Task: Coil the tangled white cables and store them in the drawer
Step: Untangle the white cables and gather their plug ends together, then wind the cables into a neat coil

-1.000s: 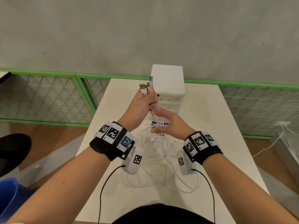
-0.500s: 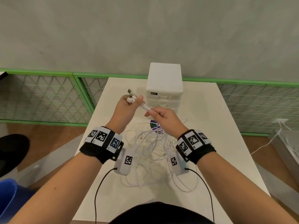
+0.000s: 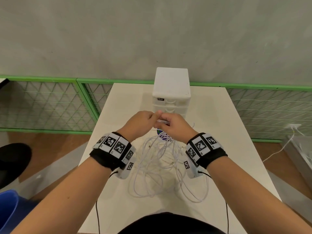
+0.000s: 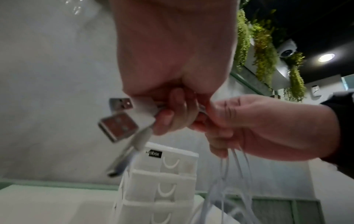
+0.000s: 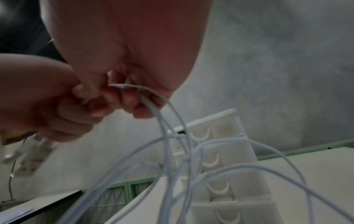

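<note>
Several thin white cables lie in a loose tangle on the white table, with strands rising to both hands. My left hand grips the plug ends; two USB plugs stick out past its curled fingers. Right beside it, touching it, my right hand pinches the same strands, which hang down from it in loops. The white drawer unit stands just behind the hands, and all its drawers that show are closed.
A round blue and green sticker lies on the table under the hands. Green mesh fencing runs along the far edge below a grey wall. A blue bin sits at the lower left, off the table.
Both hands have dropped lower and come together until they touch. The left hand's plugs, earlier held up and in sight from the head, are now hidden behind the hand.
</note>
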A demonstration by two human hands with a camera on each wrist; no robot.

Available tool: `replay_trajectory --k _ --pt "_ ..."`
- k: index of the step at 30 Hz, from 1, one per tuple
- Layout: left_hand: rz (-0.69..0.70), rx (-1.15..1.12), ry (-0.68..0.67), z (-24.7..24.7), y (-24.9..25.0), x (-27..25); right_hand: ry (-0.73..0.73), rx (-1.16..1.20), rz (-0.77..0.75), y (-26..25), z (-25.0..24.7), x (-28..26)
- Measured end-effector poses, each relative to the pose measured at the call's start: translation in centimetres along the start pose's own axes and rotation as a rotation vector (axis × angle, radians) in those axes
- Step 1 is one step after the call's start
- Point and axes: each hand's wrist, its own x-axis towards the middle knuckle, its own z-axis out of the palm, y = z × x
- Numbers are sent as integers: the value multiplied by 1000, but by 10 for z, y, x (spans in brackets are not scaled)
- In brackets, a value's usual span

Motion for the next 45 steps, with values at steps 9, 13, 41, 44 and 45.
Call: replay_trajectory --k 9,13,41,44,45 --pt "43 -174 158 -16 18 1 -39 -197 172 44 0 -22" --pt "137 -274 240 -15 31 -2 -92 -343 319 44 -5 -18" --pt "203 -546 393 -37 57 -12 -13 289 85 -26 8 -9" --pt "201 -661 448 -46 59 -12 -265 68 175 7 24 -16" --pt "203 -684 472 -50 58 -12 -299 -12 191 18 28 -19"
